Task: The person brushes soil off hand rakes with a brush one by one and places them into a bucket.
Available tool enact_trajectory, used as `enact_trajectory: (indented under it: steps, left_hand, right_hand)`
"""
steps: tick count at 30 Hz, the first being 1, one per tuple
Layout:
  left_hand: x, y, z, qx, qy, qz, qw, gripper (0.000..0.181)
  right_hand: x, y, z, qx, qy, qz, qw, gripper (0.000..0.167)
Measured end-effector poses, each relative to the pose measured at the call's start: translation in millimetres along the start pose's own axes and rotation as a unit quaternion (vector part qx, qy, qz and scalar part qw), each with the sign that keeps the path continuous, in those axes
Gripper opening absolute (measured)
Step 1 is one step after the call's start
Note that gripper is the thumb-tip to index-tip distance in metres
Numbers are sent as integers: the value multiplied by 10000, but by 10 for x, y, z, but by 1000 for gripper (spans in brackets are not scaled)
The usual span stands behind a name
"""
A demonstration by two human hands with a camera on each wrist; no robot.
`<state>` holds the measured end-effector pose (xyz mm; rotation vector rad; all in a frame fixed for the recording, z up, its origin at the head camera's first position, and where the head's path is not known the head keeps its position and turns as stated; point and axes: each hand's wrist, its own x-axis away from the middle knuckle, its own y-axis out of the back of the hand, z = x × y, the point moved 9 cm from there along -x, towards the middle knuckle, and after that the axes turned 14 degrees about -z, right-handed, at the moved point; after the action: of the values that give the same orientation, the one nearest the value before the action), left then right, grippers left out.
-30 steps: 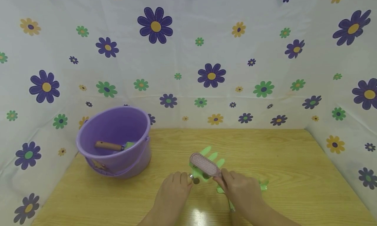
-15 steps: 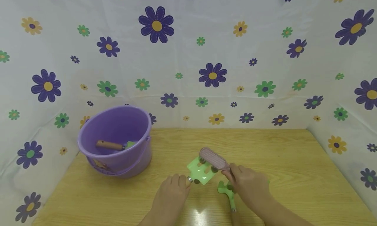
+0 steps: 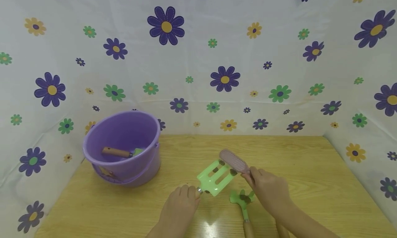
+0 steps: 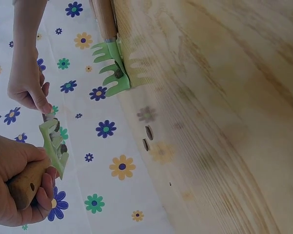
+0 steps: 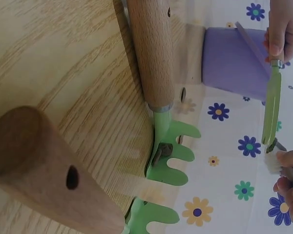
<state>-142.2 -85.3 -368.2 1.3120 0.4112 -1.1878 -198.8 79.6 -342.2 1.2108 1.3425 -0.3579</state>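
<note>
My left hand (image 3: 180, 207) grips the wooden handle of a green slotted tool (image 3: 214, 179), raised above the table with dark spots on its prongs. In my right hand (image 3: 271, 191) is the handle of a pinkish brush (image 3: 234, 160), its head at the prong tips. The right wrist view shows pale bristles (image 5: 272, 162) beside the tool's end. A green rake (image 3: 243, 200) with a dark clump lies on the table near my right hand; the wooden handle (image 3: 281, 229) of another tool shows beneath my right forearm.
A purple bucket (image 3: 130, 172) stands at the left with a wooden-handled green tool (image 3: 117, 152) inside. Small dark bits (image 4: 149, 132) lie on the wooden table (image 3: 294, 162). Flowered cloth (image 3: 198, 58) hangs behind and at both sides.
My right hand has moved right and slightly away with the brush, from over the slotted tool's middle to its prong tips. The slotted tool has turned, and more of the rake is uncovered.
</note>
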Motion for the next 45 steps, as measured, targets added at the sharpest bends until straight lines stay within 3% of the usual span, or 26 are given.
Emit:
enact_trajectory:
  steps: [4, 12, 16, 20, 25, 33, 38, 45]
  left_hand:
    - [6, 1, -3, 7, -84, -56, 9999, 39]
    - [-1, -17, -20, 7, -149, -161, 9998, 28]
    - [-20, -24, -37, -35, -143, -247, 9996, 32]
    - [-51, -37, -45, -55, -85, -242, 9997, 43]
    - [-85, -34, -39, 112, 109, -259, 9995, 35]
    - [-141, -26, -36, 340, 379, -64, 9987, 23]
    - [-164, -38, -43, 353, 466, 74, 9983, 36]
    - [-179, -63, -37, 347, 551, 268, 9975, 35]
  right_hand:
    - [19, -22, -65, 38, -152, 156, 9998, 70]
    - [-15, 25, -79, -115, -330, 55, 9994, 70]
    - [-59, 76, -50, -230, -423, -7, 9988, 70]
    - [-111, 145, 13, -377, -443, -127, 9982, 66]
    - [-165, 218, 138, -514, -298, -258, 9979, 63]
    - [-204, 269, 300, -590, -118, -237, 9979, 60]
    - [-204, 263, 388, -796, -98, -104, 9967, 60]
    - [-145, 181, 450, -891, -21, 155, 9959, 61]
